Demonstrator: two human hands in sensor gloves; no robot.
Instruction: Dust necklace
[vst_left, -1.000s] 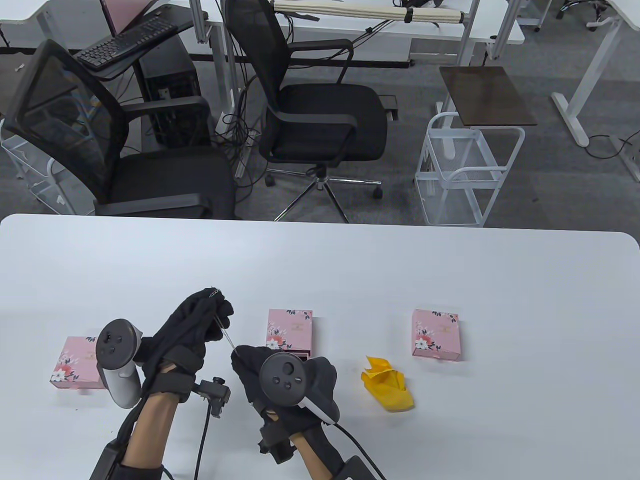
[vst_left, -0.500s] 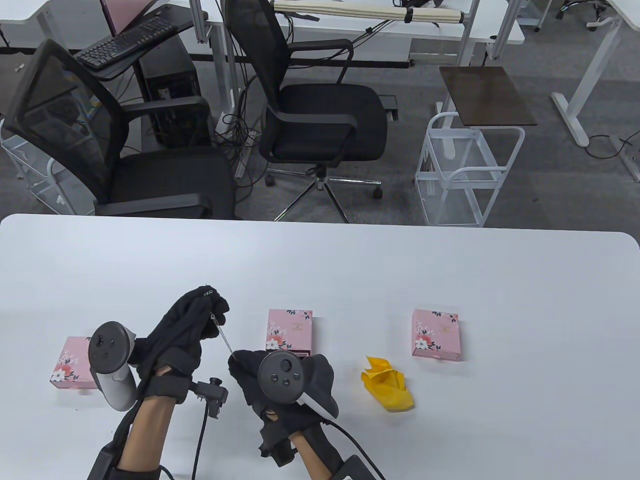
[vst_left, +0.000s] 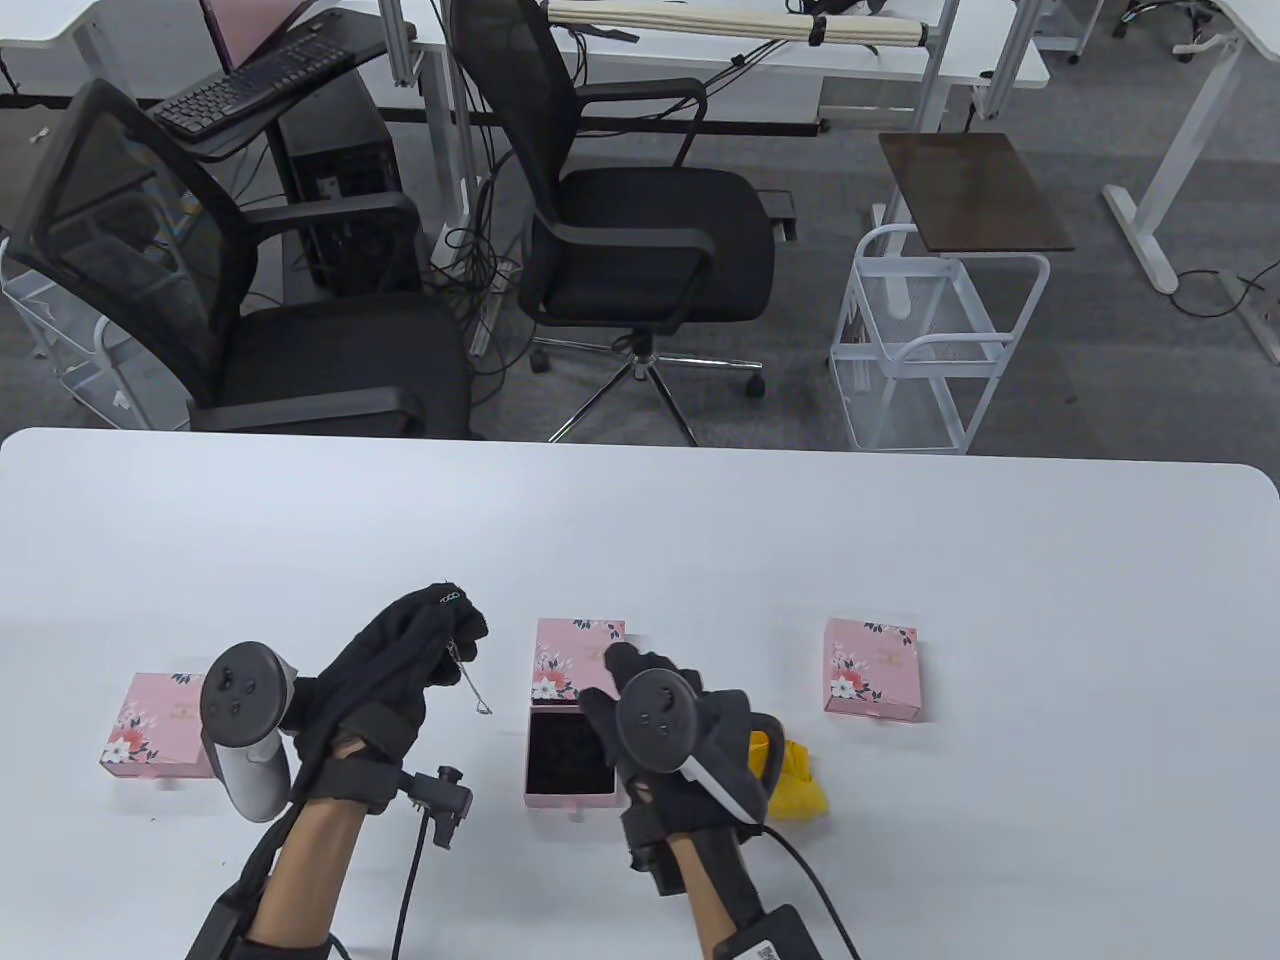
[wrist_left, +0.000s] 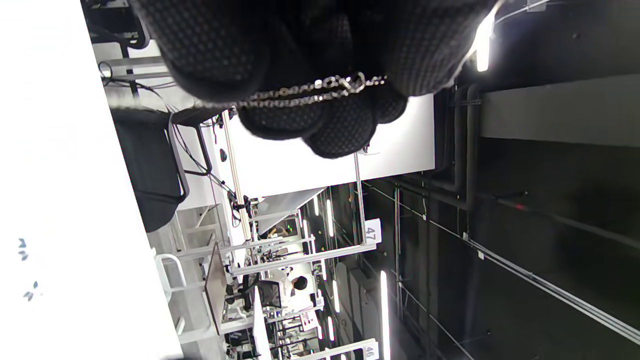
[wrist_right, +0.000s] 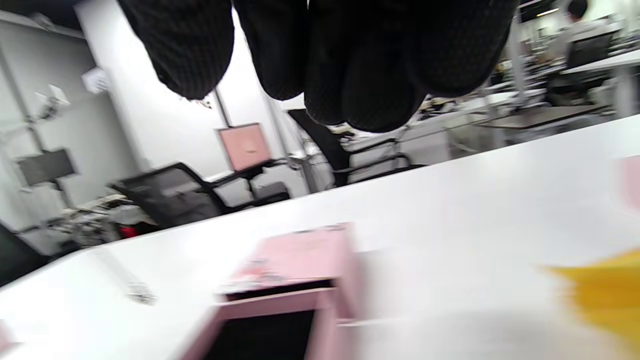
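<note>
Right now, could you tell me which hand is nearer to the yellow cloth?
Right. The right hand hovers directly beside the yellow cloth, partly covering it; the left hand is far off, holding the necklace.

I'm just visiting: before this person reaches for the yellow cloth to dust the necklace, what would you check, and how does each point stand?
1. Necklace held by the left hand: ok, the chain runs across the curled fingers in the left wrist view.
2. Chain hanging free of the table: ok.
3. Right hand free to take the cloth: ok, its fingers hold nothing.
4. Yellow cloth within reach: ok, it lies just beside the right hand, partly hidden.
5. Middle pink box drawer open and empty: ok, dark lining shows.
6. Chain knotted: cannot tell.
</note>
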